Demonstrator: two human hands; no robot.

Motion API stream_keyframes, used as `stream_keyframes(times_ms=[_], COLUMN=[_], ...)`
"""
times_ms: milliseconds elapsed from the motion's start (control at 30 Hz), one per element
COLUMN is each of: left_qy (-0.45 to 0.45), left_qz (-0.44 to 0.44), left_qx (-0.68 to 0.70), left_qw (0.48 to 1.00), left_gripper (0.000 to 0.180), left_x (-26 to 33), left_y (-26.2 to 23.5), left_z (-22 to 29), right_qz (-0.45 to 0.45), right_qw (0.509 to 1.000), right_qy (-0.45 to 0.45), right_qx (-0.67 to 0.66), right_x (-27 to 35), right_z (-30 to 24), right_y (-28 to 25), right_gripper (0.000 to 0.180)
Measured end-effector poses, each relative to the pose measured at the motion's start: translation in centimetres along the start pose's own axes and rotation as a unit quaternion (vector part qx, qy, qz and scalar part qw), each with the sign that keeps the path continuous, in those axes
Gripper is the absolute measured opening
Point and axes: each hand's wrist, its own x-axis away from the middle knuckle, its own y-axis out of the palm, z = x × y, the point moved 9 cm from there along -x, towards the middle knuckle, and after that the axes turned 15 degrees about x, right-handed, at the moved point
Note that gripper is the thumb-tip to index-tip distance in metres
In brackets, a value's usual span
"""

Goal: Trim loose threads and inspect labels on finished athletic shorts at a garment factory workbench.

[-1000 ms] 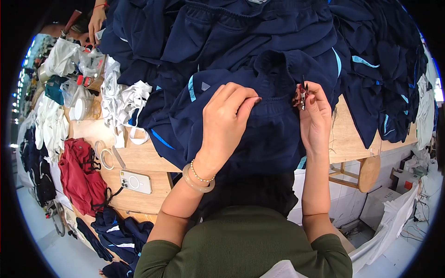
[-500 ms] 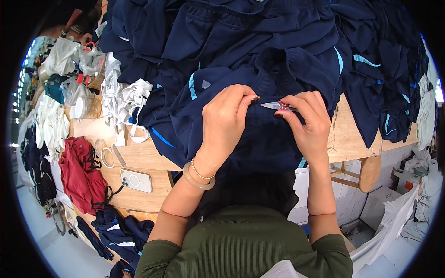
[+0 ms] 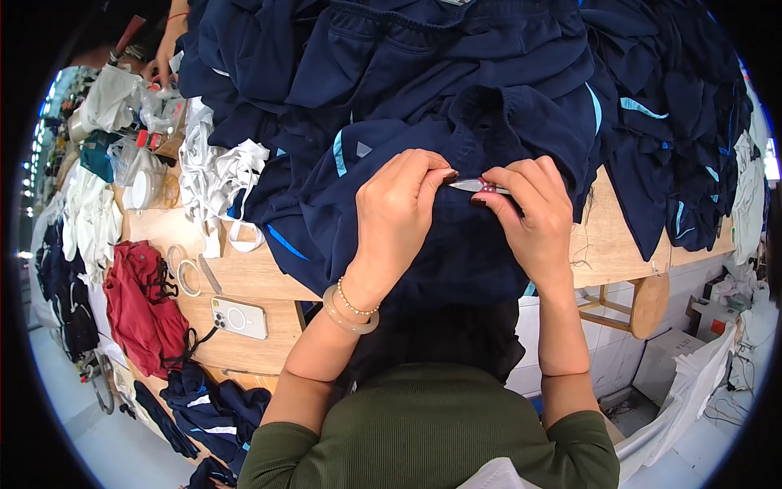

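Navy trousers [image 3: 456,261] with light blue strips lie spread in front of me, a gathered elastic opening [image 3: 481,114] just beyond my hands. Between thumb and fingers my right hand [image 3: 533,200] grips small thread snips [image 3: 472,186], their pale blades pointing left. The blade tips come right up to the fingertips of my left hand [image 3: 395,204], at most a sliver apart. My left thumb and forefinger are pinched together over the navy cloth. Whatever they hold is too small to make out.
More navy garments [image 3: 440,57] are heaped beyond and to the right. On the left lie white straps [image 3: 236,175], tape rolls [image 3: 188,277], a phone [image 3: 239,318] and a red bag [image 3: 142,310]. Another person's hand [image 3: 167,61] reaches in at upper left. A wooden stool [image 3: 649,306] stands right.
My right hand has moved left with the snips, bringing the blade tips to my left fingertips. The left hand has barely shifted. Another person's arm has come into view at upper left.
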Motion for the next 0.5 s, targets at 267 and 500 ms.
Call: stream_keyframes(times_ms=[267,500], left_qy=[-0.002,-0.007], left_qz=[0.004,0.005], left_qx=[0.008,0.015], left_qw=[1.000,1.000], left_gripper=[0.003,0.004], left_x=[-0.01,0.05], left_y=[-0.27,-0.16], left_z=[0.11,0.02], right_qz=[0.014,0.023], right_qw=[1.000,1.000], right_qy=[0.015,0.006], right_qx=[0.006,0.008], right_x=[0.18,0.00], right_z=[0.42,0.10], right_y=[-0.43,-0.29], right_gripper=[0.025,0.025])
